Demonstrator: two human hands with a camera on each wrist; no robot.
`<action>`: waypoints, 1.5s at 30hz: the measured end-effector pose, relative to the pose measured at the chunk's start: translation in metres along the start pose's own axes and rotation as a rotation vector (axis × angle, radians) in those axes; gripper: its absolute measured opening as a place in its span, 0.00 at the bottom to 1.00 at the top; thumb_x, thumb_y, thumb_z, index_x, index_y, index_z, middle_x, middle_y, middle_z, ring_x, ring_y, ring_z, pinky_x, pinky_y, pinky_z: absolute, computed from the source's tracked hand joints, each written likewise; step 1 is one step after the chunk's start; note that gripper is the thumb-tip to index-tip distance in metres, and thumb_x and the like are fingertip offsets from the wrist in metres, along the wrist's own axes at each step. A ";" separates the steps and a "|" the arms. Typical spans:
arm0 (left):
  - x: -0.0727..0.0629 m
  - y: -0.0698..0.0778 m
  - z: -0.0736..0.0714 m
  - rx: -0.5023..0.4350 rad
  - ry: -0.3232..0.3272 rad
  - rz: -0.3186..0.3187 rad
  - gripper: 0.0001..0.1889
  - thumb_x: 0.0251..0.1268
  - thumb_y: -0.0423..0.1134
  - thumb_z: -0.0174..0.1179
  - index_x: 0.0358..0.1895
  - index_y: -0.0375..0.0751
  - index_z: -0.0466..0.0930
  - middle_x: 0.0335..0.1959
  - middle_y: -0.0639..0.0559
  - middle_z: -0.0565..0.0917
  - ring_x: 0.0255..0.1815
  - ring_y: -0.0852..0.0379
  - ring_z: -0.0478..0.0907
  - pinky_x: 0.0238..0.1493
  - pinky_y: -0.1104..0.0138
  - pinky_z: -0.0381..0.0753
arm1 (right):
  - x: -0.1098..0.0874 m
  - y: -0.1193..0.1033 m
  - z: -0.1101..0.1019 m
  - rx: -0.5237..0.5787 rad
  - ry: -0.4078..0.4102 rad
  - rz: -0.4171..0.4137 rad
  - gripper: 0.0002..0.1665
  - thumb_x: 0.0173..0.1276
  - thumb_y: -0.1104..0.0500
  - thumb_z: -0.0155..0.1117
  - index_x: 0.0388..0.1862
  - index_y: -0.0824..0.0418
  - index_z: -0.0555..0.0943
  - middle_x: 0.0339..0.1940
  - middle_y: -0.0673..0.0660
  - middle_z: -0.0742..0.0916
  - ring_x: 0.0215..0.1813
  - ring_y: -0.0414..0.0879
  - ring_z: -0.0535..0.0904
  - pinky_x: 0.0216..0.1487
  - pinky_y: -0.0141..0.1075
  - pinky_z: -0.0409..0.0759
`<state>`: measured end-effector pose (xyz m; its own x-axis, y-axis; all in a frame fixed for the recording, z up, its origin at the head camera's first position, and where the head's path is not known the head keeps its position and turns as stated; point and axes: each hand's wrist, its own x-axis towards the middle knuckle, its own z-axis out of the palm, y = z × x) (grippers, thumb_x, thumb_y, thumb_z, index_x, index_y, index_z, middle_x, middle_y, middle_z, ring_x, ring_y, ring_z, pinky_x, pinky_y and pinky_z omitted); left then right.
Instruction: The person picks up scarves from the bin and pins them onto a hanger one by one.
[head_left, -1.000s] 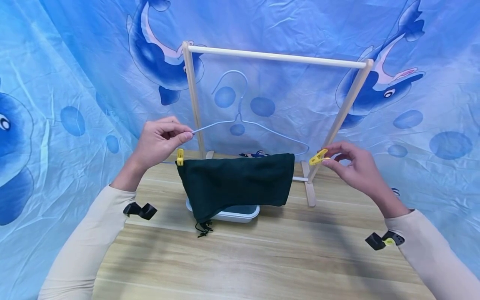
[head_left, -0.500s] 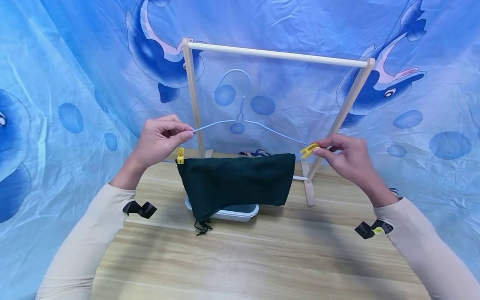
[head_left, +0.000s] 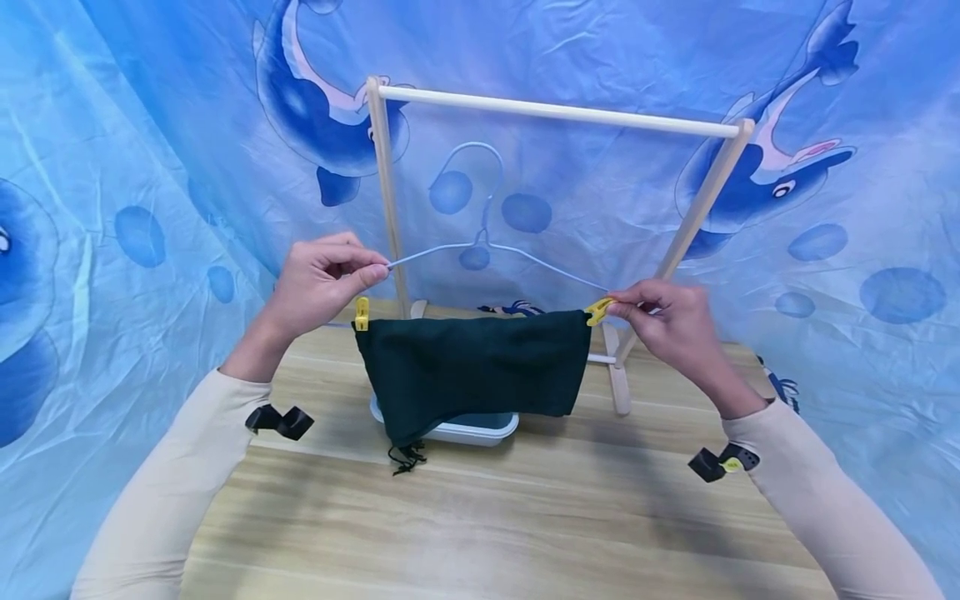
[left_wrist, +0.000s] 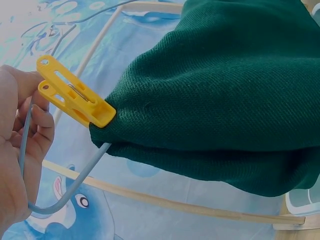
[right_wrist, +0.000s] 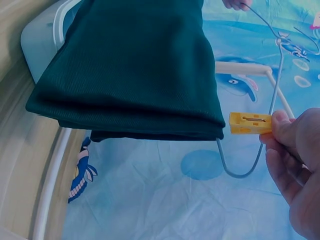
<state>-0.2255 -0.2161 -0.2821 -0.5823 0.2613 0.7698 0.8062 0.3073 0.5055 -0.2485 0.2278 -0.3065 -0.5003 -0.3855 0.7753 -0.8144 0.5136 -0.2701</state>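
A dark green scarf (head_left: pixel 472 367) with a fringed corner hangs folded over the lower bar of a light blue wire hanger (head_left: pixel 551 267). My left hand (head_left: pixel 326 275) pinches the hanger's left shoulder. Just below it, a yellow clothespin (left_wrist: pixel 75 92) clamps the scarf's left edge to the bar. My right hand (head_left: pixel 663 321) squeezes a second yellow clothespin (right_wrist: pixel 250 123) between thumb and fingers. That clothespin's nose points at the scarf's right top corner, right at its edge in the right wrist view. The hanger's right bend passes beside my fingers.
A wooden rack with a white top rod (head_left: pixel 555 110) stands behind the hanger. Below the scarf, a pale plastic tub (head_left: pixel 472 433) sits on the wood-grain table (head_left: pixel 480 525). Blue fabric with dolphin prints (head_left: pixel 787 183) surrounds the table.
My right hand has moved left with its clothespin, from beyond the hanger's right end to the scarf's right corner. My left hand stays on the hanger, nearly still.
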 end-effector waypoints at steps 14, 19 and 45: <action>0.002 0.003 0.000 -0.017 -0.007 0.022 0.08 0.55 0.15 0.67 0.36 0.26 0.89 0.24 0.51 0.79 0.21 0.60 0.65 0.21 0.69 0.62 | 0.007 -0.001 0.010 -0.090 -0.019 -0.147 0.08 0.54 0.76 0.77 0.33 0.68 0.90 0.30 0.59 0.91 0.26 0.45 0.85 0.30 0.21 0.77; 0.001 0.003 0.000 -0.016 -0.002 0.034 0.08 0.55 0.14 0.67 0.35 0.26 0.89 0.24 0.52 0.80 0.21 0.60 0.66 0.22 0.70 0.63 | 0.005 -0.002 0.011 -0.089 -0.049 -0.112 0.07 0.56 0.75 0.77 0.32 0.67 0.90 0.30 0.60 0.91 0.26 0.45 0.86 0.30 0.20 0.76; -0.004 0.002 0.001 0.030 -0.048 -0.043 0.08 0.59 0.18 0.68 0.37 0.31 0.90 0.25 0.51 0.78 0.24 0.57 0.67 0.24 0.68 0.65 | -0.004 -0.006 0.013 -0.118 -0.125 0.008 0.23 0.52 0.61 0.84 0.49 0.63 0.90 0.33 0.56 0.90 0.30 0.43 0.83 0.28 0.36 0.83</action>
<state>-0.2219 -0.2152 -0.2845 -0.6210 0.2905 0.7280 0.7775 0.3459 0.5252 -0.2450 0.2161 -0.3157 -0.5450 -0.4696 0.6946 -0.7739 0.6005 -0.2013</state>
